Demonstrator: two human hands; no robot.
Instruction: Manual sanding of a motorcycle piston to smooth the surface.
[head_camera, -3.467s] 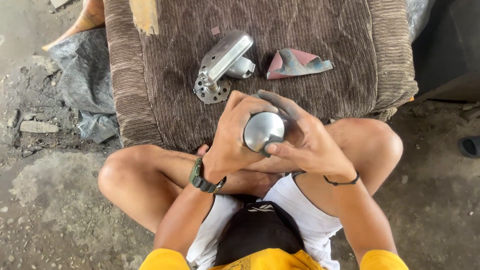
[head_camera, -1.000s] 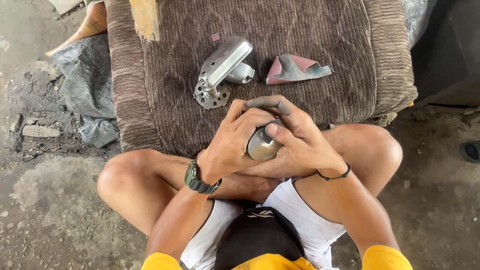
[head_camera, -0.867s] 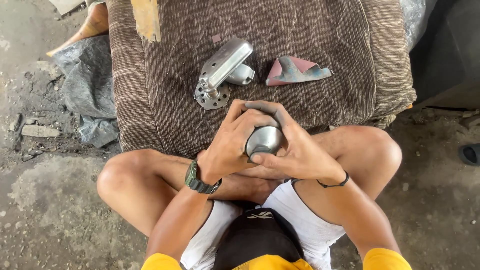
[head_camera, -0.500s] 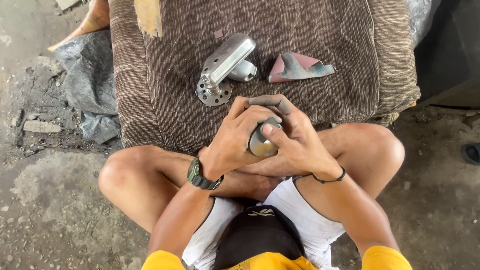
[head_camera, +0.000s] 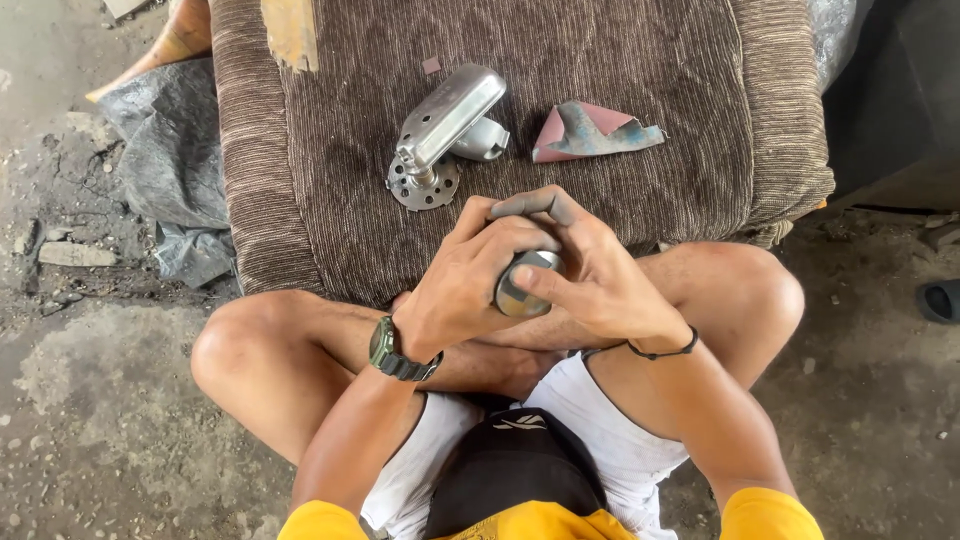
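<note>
Rough concrete floor (head_camera: 90, 400); person seated against a brown ribbed cushion (head_camera: 620, 130). Near its middle, a metal lever handle with round perforated base (head_camera: 440, 135); toward the right edge, crumpled sandpaper (head_camera: 590, 130). At the near edge, left hand (head_camera: 470, 285) wraps a shiny round metal part (head_camera: 527, 283); right hand (head_camera: 590, 275) closes over it, grey strip under the fingers. Likely mid-polish; steady grip needed.

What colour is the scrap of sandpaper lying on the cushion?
Reddish-pink with grey worn patches, sandpaper clearest in the head view.
</note>
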